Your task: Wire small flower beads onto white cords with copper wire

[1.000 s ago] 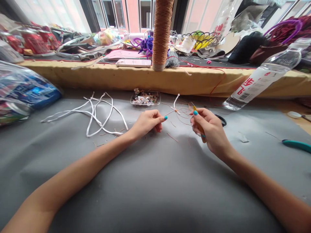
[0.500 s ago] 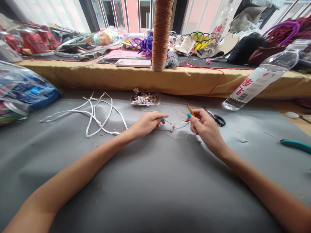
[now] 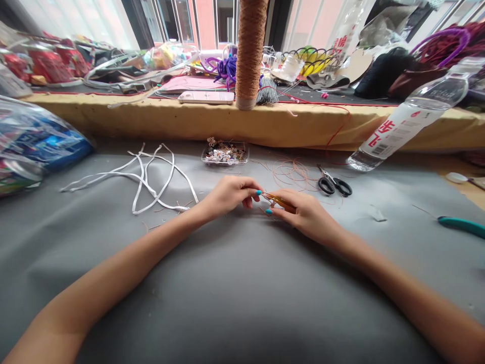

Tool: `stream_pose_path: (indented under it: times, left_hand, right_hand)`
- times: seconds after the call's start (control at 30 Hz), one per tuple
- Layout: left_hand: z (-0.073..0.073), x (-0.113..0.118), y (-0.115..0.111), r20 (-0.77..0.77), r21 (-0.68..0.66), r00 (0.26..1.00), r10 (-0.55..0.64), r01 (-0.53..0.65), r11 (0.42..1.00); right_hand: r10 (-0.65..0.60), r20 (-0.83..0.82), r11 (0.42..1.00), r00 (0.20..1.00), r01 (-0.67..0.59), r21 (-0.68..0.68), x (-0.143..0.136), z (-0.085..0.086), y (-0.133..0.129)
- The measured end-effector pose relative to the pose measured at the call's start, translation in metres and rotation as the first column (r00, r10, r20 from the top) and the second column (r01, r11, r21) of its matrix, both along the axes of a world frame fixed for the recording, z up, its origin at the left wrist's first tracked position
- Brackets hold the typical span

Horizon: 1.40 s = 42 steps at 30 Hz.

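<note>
My left hand [image 3: 237,192] is closed in a pinch on a thin cord of a small knotted piece; most of that piece is hidden by fingers. My right hand [image 3: 303,210] holds slim golden tweezers [image 3: 283,203], their tips pointing left at the left fingertips. Thumb and index finger of the right hand sit just below and around the small piece. Both hands meet low over the grey mat [image 3: 212,283]. Behind the right hand lie a loose coil of thin copper-coloured thread [image 3: 291,172] and black-handled scissors [image 3: 333,184].
A clear tray of small beads and trinkets [image 3: 225,154] stands behind the hands. White cords [image 3: 151,189] lie on the left. A water bottle [image 3: 401,126] leans at the right. A teal-handled tool [image 3: 460,225] rests at the right edge. A wrapped post [image 3: 250,55] rises from the ledge.
My right hand has moved left and down to meet the left hand, swinging the tweezers to point left. The scissors and thread coil are now uncovered. The left hand has hardly moved.
</note>
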<state>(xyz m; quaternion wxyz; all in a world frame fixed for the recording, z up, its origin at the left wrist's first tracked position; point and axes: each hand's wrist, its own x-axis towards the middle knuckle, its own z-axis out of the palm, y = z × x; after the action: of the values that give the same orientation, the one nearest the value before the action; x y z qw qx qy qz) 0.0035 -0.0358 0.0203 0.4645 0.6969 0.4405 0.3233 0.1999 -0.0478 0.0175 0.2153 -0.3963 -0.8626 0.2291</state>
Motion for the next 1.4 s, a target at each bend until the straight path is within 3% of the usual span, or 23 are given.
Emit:
stream_pose_path:
  times: [0.27,0.47,0.73,0.83,1.1,1.27,1.4]
  left_hand:
    - [0.0043,-0.0005,-0.0012,0.014,0.017,1.000,0.015,-0.015,1.000]
    - [0.0029,-0.0015,-0.0010,0.025,0.083,1.000,0.011,-0.013,0.996]
    - [0.0056,-0.0033,0.0042,0.183,-0.082,0.983,-0.015,0.030,0.996]
    - [0.0063,-0.0036,0.0050,0.221,-0.106,0.975,-0.023,0.048,0.993]
    - [0.0052,-0.0043,0.0015,0.187,0.007,0.982,-0.023,0.022,1.000]
    - [0.0001,-0.0017,-0.0022,0.121,0.120,0.992,-0.020,0.005,0.993]
    - [-0.0015,-0.0028,0.0005,0.137,0.104,0.988,-0.074,0.060,0.993]
  right_hand:
    - [-0.086,-0.068,0.993,0.994,0.081,-0.081,-0.0013,0.0034,-0.0016]
    - [-0.051,-0.126,0.989,0.991,0.033,-0.142,-0.0001,0.0040,0.0011]
    - [-0.101,-0.160,0.984,0.982,0.076,-0.160,0.0014,0.0021,0.0028]
    - [-0.109,-0.193,0.972,0.975,0.065,-0.225,0.0009,0.0041,0.0022]
    - [-0.197,-0.293,0.892,0.936,0.046,-0.450,0.0032,0.0073,0.0032]
    - [-0.181,-0.275,0.877,0.944,0.028,-0.479,0.0011,0.0078,0.0020]
    - [-0.161,-0.265,0.871,0.951,0.011,-0.491,0.0008,0.0093,0.0007]
